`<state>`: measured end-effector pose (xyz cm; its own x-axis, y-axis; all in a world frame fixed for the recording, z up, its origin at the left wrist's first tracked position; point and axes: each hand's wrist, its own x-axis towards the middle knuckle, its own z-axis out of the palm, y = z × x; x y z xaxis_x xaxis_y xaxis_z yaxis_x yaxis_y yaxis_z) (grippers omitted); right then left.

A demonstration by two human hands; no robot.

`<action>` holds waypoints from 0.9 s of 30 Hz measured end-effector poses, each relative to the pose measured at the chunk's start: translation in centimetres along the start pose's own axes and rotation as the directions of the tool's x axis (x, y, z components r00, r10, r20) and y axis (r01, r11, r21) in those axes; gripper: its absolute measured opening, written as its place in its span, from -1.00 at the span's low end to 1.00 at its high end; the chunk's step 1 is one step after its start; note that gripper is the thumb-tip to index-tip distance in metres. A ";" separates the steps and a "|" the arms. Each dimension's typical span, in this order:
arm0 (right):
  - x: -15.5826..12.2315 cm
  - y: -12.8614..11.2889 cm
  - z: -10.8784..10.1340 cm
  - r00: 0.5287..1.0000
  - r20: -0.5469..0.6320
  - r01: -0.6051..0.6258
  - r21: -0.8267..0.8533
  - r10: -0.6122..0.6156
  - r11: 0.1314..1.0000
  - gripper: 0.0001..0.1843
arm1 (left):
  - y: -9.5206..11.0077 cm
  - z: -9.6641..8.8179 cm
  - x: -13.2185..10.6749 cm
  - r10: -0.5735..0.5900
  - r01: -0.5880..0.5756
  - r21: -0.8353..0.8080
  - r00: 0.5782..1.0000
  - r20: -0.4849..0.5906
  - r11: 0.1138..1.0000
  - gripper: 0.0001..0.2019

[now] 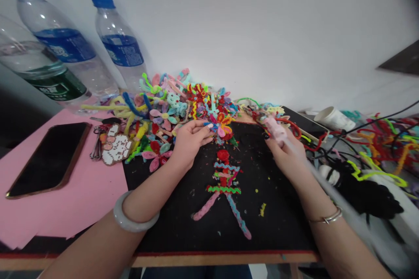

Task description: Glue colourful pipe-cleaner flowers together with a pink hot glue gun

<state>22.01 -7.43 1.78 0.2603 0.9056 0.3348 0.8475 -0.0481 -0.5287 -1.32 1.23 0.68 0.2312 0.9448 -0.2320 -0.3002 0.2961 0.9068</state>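
Note:
With thumb and fingers together, my left hand (193,141) pinches the edge of a multicoloured pipe-cleaner flower (224,125), its petals orange, pink, yellow and blue. Below it, a pipe-cleaner figure (223,172) lies on the black mat (271,222). The figure has a red top, wavy cross strips, and two legs, one pink and one blue and pink. To the right of the flower, my right hand (288,148) is wrapped round a pale pink glue gun (274,127), partly blurred. Its nozzle points left, towards the pile, apart from the flower.
A heap of pipe-cleaner flowers (173,100) lies against the wall. Plastic bottles (119,43) stand at the left, behind a phone (49,157) on pink paper (94,200). A keychain (117,148) lies beside it. At right are a paper cup (334,120), cables and loose pipe cleaners (406,157).

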 end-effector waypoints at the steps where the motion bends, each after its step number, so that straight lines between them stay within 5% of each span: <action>1: 0.2 0.2 0.2 0.999 0.023 0.027 -0.084 -0.025 0.996 -0.62 | 0.0 0.0 0.0 0.010 -0.010 -0.003 1.000 -0.006 1.000 -0.77; 8: 0.3 0.9 0.9 0.960 0.166 0.269 -0.337 -0.224 0.902 -0.49 | -0.1 -0.3 0.3 0.131 -0.135 -0.042 0.987 -0.089 0.990 -0.74; 12: -0.2 -1.0 0.2 0.955 -0.008 0.283 -0.272 -0.296 0.920 -0.60 | -0.1 -0.2 0.3 0.152 -0.155 -0.027 0.985 -0.086 0.988 -0.72; 14: -0.6 -2.4 0.4 0.916 -0.041 0.388 -0.166 -0.399 0.907 -0.72 | -0.2 -0.1 0.2 0.143 -0.143 0.011 0.988 -0.053 0.990 -0.71; 19: -1.5 -4.8 2.6 0.781 0.229 0.593 0.021 -0.581 0.805 -0.79 | -0.2 0.3 -0.1 0.110 -0.109 0.101 0.994 -0.005 0.989 -0.70; 27: -1.6 -5.1 3.6 0.778 0.353 0.552 0.011 -0.520 0.834 -0.73 | -0.2 0.3 -0.1 0.110 -0.109 0.123 0.994 -0.003 0.986 -0.68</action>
<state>15.58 -7.15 1.17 -0.4015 0.8782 0.2598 0.8453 0.4645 -0.2640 -0.99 0.99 0.60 0.1938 0.9722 -0.1315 -0.2078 0.1717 0.9630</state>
